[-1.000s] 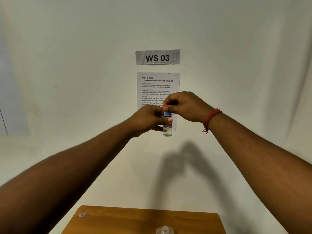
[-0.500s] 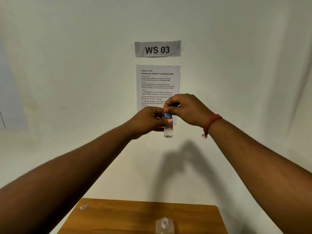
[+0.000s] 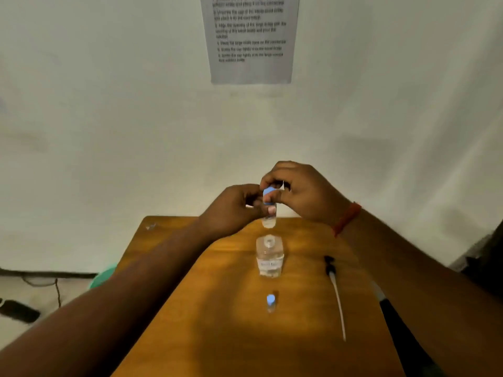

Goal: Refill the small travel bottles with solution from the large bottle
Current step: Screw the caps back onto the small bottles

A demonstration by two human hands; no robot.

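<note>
A small clear travel bottle is held upright in the air above the far edge of the wooden table. My left hand grips its body. My right hand pinches its blue cap from above. The large clear bottle stands uncapped on the table just below the hands. A second small travel bottle with a blue cap stands nearer to me.
A black pump head with a long white tube lies on the table's right side. An instruction sheet hangs on the wall. A green object and cables lie on the floor at the left.
The camera has tilted down, so the table, the large bottle and the second small bottle have come into view. Both hands stay on the small bottle and its cap.
</note>
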